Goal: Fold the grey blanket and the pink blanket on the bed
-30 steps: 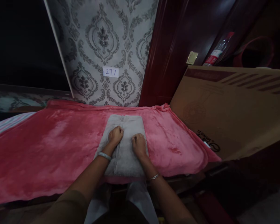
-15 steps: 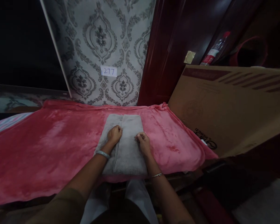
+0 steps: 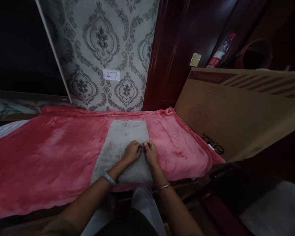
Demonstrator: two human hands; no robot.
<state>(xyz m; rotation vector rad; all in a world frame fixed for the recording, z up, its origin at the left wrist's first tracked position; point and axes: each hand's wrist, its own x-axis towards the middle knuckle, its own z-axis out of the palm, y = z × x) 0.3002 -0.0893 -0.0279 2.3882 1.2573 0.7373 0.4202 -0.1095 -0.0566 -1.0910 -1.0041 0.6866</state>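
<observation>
A folded grey plush cloth (image 3: 135, 129) lies flat, with a fold line running down its length. My left hand (image 3: 133, 150), a pale bangle at its wrist, is over the cloth's right half with its fingers closed. Close beside it, my right hand (image 3: 150, 152) is pinched at the cloth's right edge. The fingertips of both hands nearly meet over the cloth. Whatever is between them is too small and dark to make out.
A pink plush blanket (image 3: 64, 157) covers the surface under the cloth. To the right leans a large cardboard box (image 3: 236, 111), with a plastic bottle (image 3: 220, 54) behind it. A dark screen (image 3: 22, 49) stands at the left, near a patterned wall (image 3: 100, 39).
My left hand has moved right across the cloth, from near the fold line to beside my right hand. The cloth's left part is spread wider at the near side. My right hand has barely moved.
</observation>
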